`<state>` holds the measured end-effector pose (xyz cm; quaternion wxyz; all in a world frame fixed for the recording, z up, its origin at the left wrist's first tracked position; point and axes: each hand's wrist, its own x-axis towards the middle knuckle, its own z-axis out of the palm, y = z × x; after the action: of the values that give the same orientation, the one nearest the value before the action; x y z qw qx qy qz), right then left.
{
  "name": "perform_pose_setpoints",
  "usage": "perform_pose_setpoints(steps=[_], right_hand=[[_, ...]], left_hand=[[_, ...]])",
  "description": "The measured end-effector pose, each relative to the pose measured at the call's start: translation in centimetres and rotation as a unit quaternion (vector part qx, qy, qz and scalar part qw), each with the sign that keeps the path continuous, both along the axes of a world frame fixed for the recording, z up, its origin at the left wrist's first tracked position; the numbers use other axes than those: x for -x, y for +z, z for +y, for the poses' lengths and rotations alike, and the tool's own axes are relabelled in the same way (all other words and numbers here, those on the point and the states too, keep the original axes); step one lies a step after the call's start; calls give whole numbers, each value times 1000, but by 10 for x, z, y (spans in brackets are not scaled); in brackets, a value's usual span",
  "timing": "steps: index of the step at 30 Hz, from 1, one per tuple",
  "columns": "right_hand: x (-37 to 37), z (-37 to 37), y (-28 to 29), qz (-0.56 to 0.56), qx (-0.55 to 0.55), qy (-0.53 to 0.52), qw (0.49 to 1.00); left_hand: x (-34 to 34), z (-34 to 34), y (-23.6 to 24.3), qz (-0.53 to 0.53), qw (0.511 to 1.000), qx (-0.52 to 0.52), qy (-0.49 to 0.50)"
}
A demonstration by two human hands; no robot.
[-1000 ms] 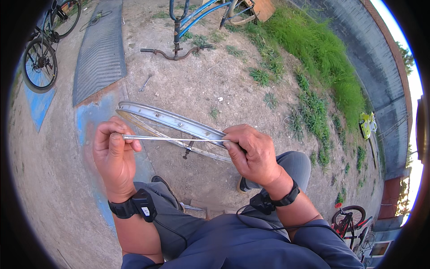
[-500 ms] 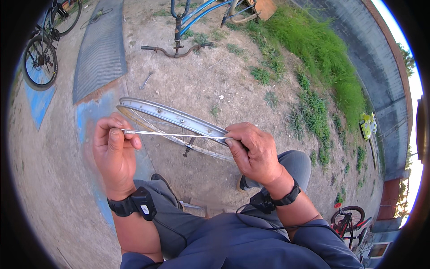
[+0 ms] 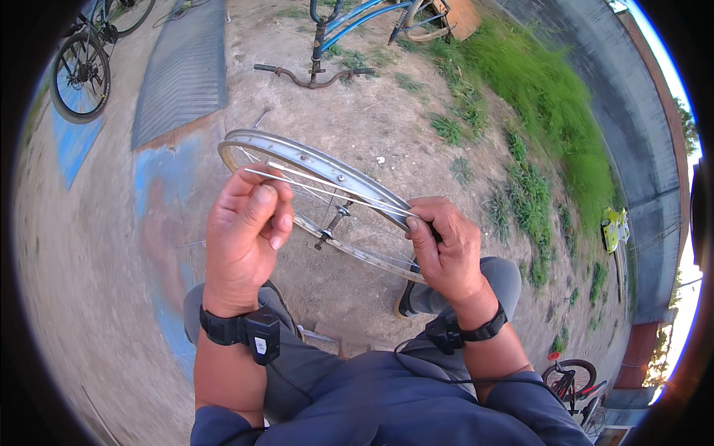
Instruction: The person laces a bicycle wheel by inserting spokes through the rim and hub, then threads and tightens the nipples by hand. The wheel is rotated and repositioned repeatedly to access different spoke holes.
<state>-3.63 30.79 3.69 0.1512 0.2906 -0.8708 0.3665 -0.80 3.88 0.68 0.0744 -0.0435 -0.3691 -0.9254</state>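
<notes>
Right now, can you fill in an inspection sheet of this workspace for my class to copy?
Surface: bare dirt, with a blue-painted patch at left.
Job's things: thin metal rods; spoked wheel just behind them.
Clutter: slim metal tool beyond the wheel; handlebar and blue bicycle frame farther off.
Grippers: right hand pinches the rods; left hand at their other ends, grip unclear.
Cables: black cable from each wrist device.
Surroundings: green plants and grey wall at right; bicycles at both sides.
</notes>
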Motion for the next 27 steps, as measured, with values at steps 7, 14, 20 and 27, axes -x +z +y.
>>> perform_pose_setpoints(steps=[7,14,20,27], right_hand=[[0,-4,5,-5,-15,-4,1000],[9,-8,16,-20,-8,-1,1000],[14,-5,22,-24,16,-27,999],[19,4,39,-95,-49,-69,992]], left_hand=[[3,32,8,2,999,43,-32],[25,48,5,-14,996,64,61],[42,52,1,-22,990,80,113],[47,44,-2,-45,990,53,122]])
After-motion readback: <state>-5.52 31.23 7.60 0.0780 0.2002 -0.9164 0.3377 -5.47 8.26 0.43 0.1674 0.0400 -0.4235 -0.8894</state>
